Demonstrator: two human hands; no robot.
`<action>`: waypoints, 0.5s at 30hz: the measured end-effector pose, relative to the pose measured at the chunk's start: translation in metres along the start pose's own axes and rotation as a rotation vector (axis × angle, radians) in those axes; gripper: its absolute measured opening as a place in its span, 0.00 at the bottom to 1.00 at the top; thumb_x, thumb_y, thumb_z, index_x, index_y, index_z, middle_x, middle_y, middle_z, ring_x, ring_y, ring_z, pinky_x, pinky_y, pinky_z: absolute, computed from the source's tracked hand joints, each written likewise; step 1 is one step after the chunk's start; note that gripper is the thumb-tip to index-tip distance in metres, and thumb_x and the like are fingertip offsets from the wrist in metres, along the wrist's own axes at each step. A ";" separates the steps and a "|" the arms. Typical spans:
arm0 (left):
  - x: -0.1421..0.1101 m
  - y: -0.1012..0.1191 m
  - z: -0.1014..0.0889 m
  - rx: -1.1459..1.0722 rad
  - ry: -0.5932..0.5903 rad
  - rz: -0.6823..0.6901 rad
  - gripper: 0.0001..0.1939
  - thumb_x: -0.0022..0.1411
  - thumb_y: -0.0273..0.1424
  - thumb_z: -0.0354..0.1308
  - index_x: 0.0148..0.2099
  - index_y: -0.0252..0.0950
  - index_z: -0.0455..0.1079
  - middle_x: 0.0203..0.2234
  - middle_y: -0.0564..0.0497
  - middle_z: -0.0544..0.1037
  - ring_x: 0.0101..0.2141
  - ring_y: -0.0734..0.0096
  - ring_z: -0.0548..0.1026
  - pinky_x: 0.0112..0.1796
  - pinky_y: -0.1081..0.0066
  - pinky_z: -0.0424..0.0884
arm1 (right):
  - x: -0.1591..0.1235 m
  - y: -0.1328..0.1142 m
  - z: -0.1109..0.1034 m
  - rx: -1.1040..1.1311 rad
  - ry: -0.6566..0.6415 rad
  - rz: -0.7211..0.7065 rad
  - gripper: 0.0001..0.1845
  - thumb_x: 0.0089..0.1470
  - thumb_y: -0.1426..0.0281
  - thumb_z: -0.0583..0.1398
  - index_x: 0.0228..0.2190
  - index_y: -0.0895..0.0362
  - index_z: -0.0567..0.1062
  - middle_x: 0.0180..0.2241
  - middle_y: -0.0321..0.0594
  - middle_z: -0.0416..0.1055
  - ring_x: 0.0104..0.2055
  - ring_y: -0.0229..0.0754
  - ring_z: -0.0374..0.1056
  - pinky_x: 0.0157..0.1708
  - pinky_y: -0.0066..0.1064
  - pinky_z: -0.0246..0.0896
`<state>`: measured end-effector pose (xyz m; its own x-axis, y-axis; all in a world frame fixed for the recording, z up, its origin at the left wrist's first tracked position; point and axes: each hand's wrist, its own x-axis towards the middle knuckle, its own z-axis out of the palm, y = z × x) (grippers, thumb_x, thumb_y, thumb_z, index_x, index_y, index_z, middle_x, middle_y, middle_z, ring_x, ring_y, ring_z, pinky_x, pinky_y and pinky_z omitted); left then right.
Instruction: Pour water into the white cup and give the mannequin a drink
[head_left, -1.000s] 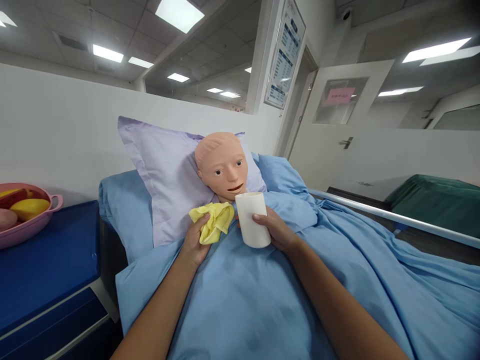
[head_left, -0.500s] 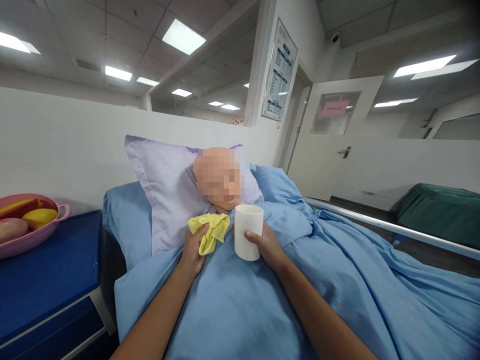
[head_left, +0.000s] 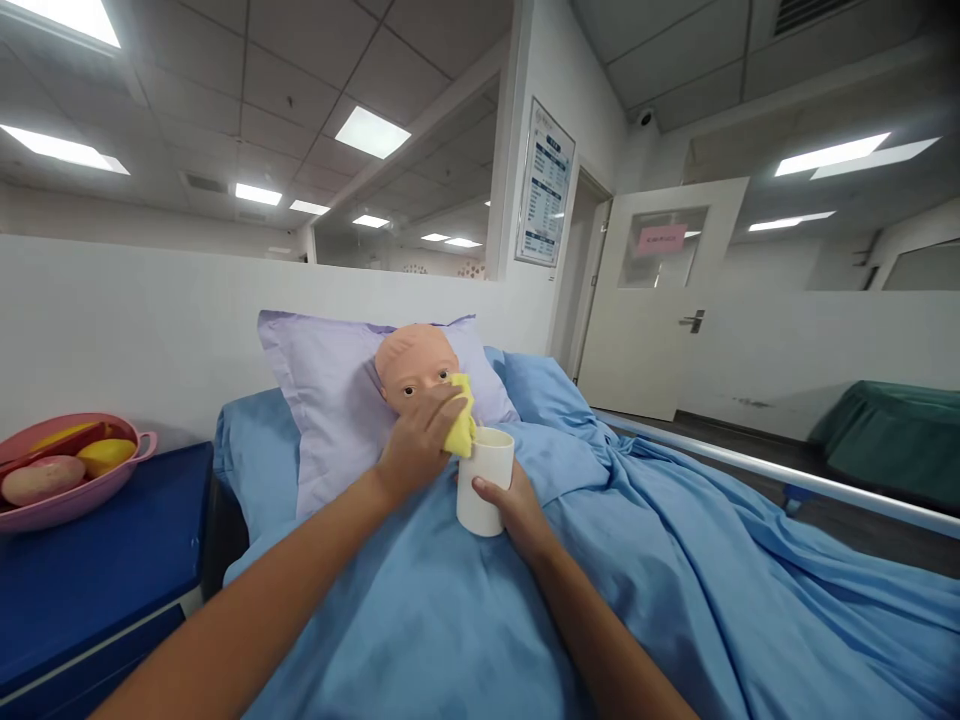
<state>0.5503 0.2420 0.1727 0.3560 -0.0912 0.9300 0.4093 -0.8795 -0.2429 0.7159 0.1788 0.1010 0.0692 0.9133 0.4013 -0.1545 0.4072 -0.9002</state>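
Note:
A bald manikin (head_left: 412, 350) lies with its head on a lilac pillow (head_left: 330, 430), under a blue quilt (head_left: 420, 620). My left hand (head_left: 420, 440) grips a yellow cloth (head_left: 460, 420) over the manikin's mouth and lower face, which it hides. Whether the cloth presses on the skin I cannot tell. In my right hand (head_left: 517, 510) is an upright white cup (head_left: 480, 495), just below and right of the cloth. My thumb lies across its front and the other fingers are behind it. The cup's contents are not visible.
To the left, a pink basket (head_left: 90, 492) of several fruit-like items stands on a blue-topped bedside cabinet (head_left: 157, 520). A pale bed rail (head_left: 720, 455) runs along the far side. Behind it are a door (head_left: 637, 340) and a green-covered object (head_left: 885, 440).
My left hand has moved up and right, bringing the cloth from beside the manikin's neck to its mouth. The cup stays near the chin. The camera view has tilted up slightly.

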 end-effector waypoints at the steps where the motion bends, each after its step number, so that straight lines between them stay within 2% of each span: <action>1: 0.001 -0.006 0.006 0.051 -0.089 0.079 0.18 0.67 0.21 0.51 0.58 0.34 0.66 0.54 0.38 0.76 0.60 0.55 0.71 0.58 0.53 0.72 | 0.000 -0.001 0.000 0.022 0.010 -0.014 0.38 0.42 0.54 0.72 0.52 0.54 0.72 0.47 0.47 0.79 0.41 0.53 0.76 0.35 0.39 0.73; 3: -0.003 -0.015 0.019 0.097 -0.227 0.123 0.14 0.70 0.22 0.49 0.55 0.32 0.68 0.54 0.37 0.77 0.61 0.54 0.71 0.58 0.53 0.72 | 0.001 -0.001 -0.001 0.067 0.062 -0.046 0.36 0.41 0.55 0.72 0.50 0.54 0.73 0.46 0.47 0.79 0.43 0.54 0.76 0.36 0.40 0.73; 6: -0.014 -0.018 0.035 -0.067 -0.351 -0.017 0.11 0.71 0.25 0.50 0.48 0.33 0.73 0.52 0.38 0.79 0.61 0.55 0.71 0.62 0.50 0.68 | 0.002 0.000 -0.002 0.132 0.152 -0.067 0.31 0.41 0.56 0.72 0.45 0.56 0.75 0.42 0.46 0.80 0.42 0.54 0.75 0.36 0.38 0.72; 9: -0.025 -0.014 0.042 -0.356 -0.280 -0.228 0.10 0.70 0.28 0.52 0.44 0.37 0.75 0.50 0.39 0.80 0.60 0.55 0.72 0.64 0.48 0.62 | 0.000 -0.001 -0.002 0.173 0.169 -0.046 0.26 0.42 0.56 0.71 0.41 0.56 0.76 0.35 0.42 0.79 0.33 0.48 0.74 0.30 0.35 0.70; 10: -0.027 -0.012 0.042 -0.403 -0.246 -0.261 0.10 0.70 0.28 0.52 0.44 0.38 0.75 0.49 0.39 0.80 0.59 0.55 0.73 0.64 0.48 0.62 | -0.001 -0.002 -0.002 0.178 0.165 -0.036 0.25 0.43 0.56 0.71 0.40 0.55 0.76 0.33 0.41 0.79 0.31 0.46 0.73 0.29 0.34 0.69; 12: -0.032 -0.010 0.041 -0.398 -0.231 -0.229 0.12 0.70 0.29 0.50 0.45 0.39 0.75 0.47 0.39 0.81 0.56 0.55 0.75 0.62 0.49 0.64 | -0.003 -0.005 -0.001 0.178 0.159 -0.019 0.24 0.44 0.56 0.71 0.40 0.55 0.76 0.32 0.40 0.78 0.30 0.45 0.72 0.29 0.34 0.69; 15: -0.036 -0.012 0.033 -0.280 -0.266 -0.075 0.11 0.70 0.30 0.50 0.44 0.41 0.75 0.41 0.41 0.81 0.49 0.56 0.78 0.56 0.52 0.70 | -0.005 -0.007 -0.001 0.183 0.165 -0.007 0.25 0.43 0.56 0.70 0.40 0.55 0.76 0.33 0.41 0.78 0.30 0.46 0.72 0.28 0.34 0.69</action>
<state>0.5604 0.2708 0.1333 0.5543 0.0703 0.8294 0.2107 -0.9758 -0.0581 0.7172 0.1717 0.1053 0.2291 0.9040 0.3611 -0.3280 0.4209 -0.8457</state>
